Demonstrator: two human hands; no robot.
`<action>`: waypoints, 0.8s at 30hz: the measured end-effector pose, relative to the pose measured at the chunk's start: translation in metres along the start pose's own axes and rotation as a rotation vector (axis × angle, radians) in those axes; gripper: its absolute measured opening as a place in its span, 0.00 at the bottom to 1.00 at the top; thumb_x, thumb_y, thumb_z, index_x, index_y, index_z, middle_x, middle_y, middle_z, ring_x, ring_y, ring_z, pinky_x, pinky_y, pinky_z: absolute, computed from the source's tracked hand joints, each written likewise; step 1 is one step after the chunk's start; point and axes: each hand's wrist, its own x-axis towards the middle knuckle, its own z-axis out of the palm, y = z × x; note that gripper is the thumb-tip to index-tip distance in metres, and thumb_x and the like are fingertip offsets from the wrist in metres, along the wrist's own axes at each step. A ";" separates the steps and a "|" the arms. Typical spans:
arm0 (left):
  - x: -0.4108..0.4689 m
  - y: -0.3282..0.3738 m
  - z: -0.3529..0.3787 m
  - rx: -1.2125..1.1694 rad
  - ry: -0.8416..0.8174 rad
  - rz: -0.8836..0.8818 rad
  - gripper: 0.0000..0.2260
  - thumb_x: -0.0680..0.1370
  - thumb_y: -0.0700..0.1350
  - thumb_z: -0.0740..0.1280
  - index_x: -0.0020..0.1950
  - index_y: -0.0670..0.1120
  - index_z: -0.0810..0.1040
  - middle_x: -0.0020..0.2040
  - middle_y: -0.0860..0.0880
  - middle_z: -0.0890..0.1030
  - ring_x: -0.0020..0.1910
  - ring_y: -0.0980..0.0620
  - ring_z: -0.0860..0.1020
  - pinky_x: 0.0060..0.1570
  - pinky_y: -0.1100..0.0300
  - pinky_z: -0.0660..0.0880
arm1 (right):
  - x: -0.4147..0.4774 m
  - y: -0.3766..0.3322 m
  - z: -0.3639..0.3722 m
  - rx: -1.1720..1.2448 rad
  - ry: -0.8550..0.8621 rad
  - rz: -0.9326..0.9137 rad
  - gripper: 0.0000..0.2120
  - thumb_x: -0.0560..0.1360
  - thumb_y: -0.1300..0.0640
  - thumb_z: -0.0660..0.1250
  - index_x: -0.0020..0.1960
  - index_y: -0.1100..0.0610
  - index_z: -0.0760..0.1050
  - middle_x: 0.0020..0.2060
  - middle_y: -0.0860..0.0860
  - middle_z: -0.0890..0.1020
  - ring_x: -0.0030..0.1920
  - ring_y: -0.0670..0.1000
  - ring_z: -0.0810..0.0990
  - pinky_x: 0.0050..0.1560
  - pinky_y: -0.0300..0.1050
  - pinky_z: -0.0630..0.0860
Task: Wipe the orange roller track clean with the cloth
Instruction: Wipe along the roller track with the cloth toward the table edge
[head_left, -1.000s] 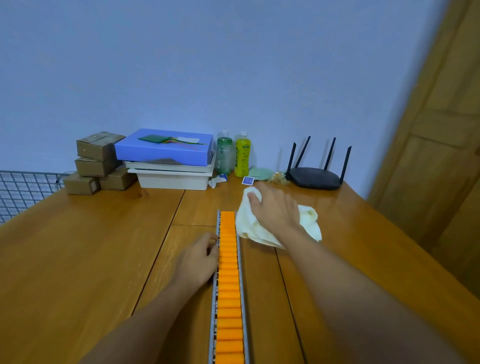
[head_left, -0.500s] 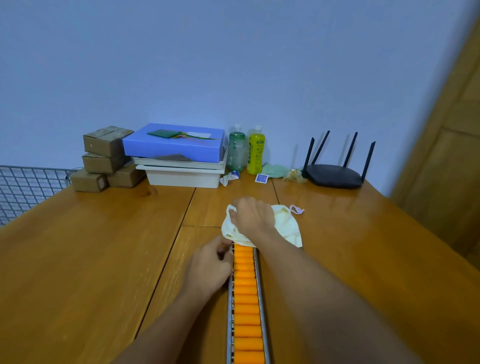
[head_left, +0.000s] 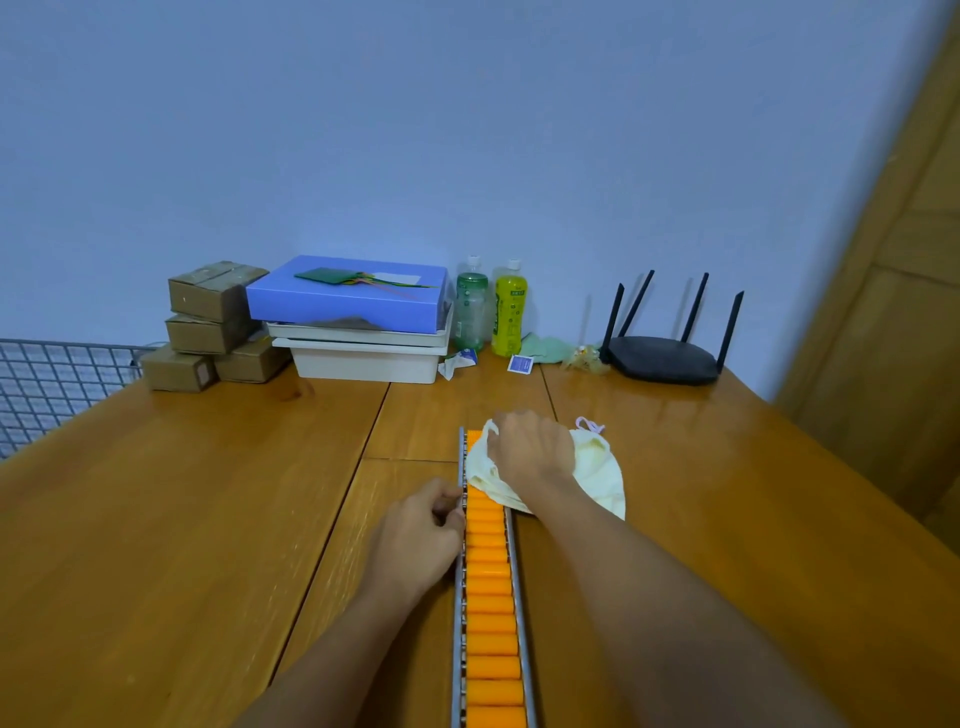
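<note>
The orange roller track (head_left: 488, 597), set in a grey metal frame, runs from the bottom edge up the middle of the wooden table (head_left: 182, 519). A pale yellow cloth (head_left: 597, 467) covers the track's far end. My right hand (head_left: 530, 447) presses down on the cloth and grips it. My left hand (head_left: 421, 535) rests against the left rail of the track, fingers curled on the rail. The rollers under the cloth are hidden.
Along the back wall stand several cardboard boxes (head_left: 213, 322), a blue box on white trays (head_left: 353, 312), a green bottle (head_left: 471, 306), a yellow bottle (head_left: 510, 309) and a black router (head_left: 665, 353). A wire grid (head_left: 47, 384) lies at the left, a wooden door (head_left: 893, 312) at the right.
My right hand has slid the cloth from the table right of the track onto the track's far end. My left hand stays on the left rail. The view has shifted slightly.
</note>
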 end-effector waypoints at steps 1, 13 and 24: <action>0.000 0.000 0.000 -0.009 0.000 -0.003 0.08 0.81 0.49 0.66 0.60 0.56 0.79 0.49 0.60 0.82 0.47 0.61 0.79 0.44 0.59 0.77 | -0.001 0.004 -0.002 -0.025 -0.007 -0.006 0.08 0.82 0.53 0.62 0.53 0.52 0.79 0.48 0.52 0.82 0.45 0.55 0.82 0.36 0.45 0.67; -0.001 0.002 -0.002 -0.071 -0.012 -0.070 0.09 0.79 0.51 0.68 0.59 0.59 0.78 0.50 0.59 0.81 0.47 0.59 0.80 0.50 0.50 0.81 | -0.027 0.046 -0.046 0.184 0.155 0.030 0.15 0.82 0.44 0.61 0.50 0.53 0.80 0.45 0.53 0.83 0.44 0.58 0.81 0.37 0.47 0.69; -0.005 0.001 -0.005 -0.271 0.024 -0.122 0.15 0.77 0.53 0.69 0.37 0.42 0.81 0.29 0.49 0.79 0.31 0.53 0.71 0.32 0.55 0.64 | -0.057 -0.027 -0.038 0.221 -0.027 -0.114 0.15 0.82 0.45 0.61 0.58 0.52 0.81 0.50 0.55 0.83 0.50 0.60 0.82 0.40 0.47 0.69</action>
